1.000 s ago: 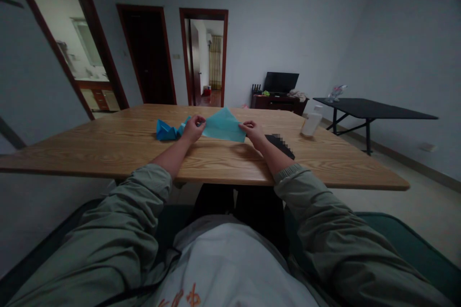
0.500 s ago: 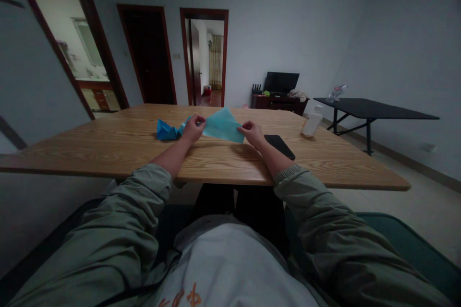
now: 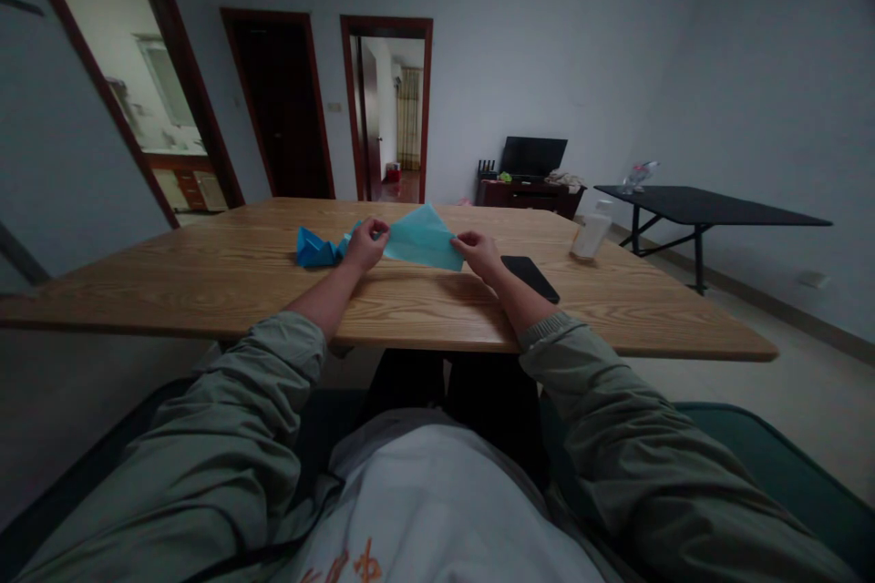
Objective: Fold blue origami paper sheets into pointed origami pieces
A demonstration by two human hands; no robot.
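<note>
Sheet [image 3: 424, 240] pinched by left hand [image 3: 367, 246] and right hand [image 3: 481, 254], apparently for tautness. Blue piece [image 3: 314, 249] lies left, likely for room.

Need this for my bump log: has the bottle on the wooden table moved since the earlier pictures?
No, the bottle shows no visible shift against the right edge of the wooden table.

With the pale blue sheet [image 3: 424, 239] as clock centre, its nine o'clock corner is hidden from me by the left hand [image 3: 367, 246], which also covers some of the blue folded paper [image 3: 314, 249]. At half past six, the orange lettering [image 3: 368, 562] is cut off below. Past two o'clock, the shiny thing [image 3: 641, 174] on the black table [image 3: 725, 204] is too small to name.
</note>
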